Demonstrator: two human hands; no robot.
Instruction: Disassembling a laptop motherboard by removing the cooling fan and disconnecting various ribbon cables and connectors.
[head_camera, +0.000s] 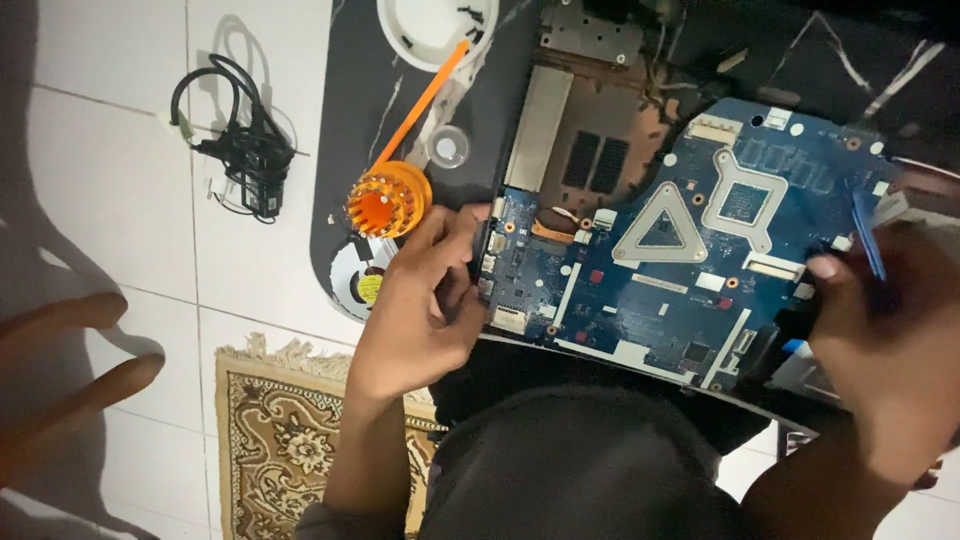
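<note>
Gripping the left edge of the board (660, 270), the left hand (420, 310) has its fingers (455, 245) curled together and clamped on that rim. The right hand (890, 330) holds the board's right edge, and its fingers close around a thin blue tool (866, 232); how tightly, I cannot tell, because this hand is blurred.

The board is one flat blue circuit board, lying over the open laptop shell (585, 130) and resting toward the person's lap. I judge it light and stiff, but thin and fragile, with small parts and connectors on its face. The bare edges are the safe places to take it, not the chips or the two grey brackets (700, 215) in its middle.

Left of the board I count one orange ribbed wheel (385, 200) with an orange stick, one round fan (358, 275) under it, and one small clear cap (447, 147). Above these stands one white dish (420, 40) with a few dark screws. Further left of the board lies one black cable bundle (245, 150) on the floor, and one patterned rug (290, 440) below.
</note>
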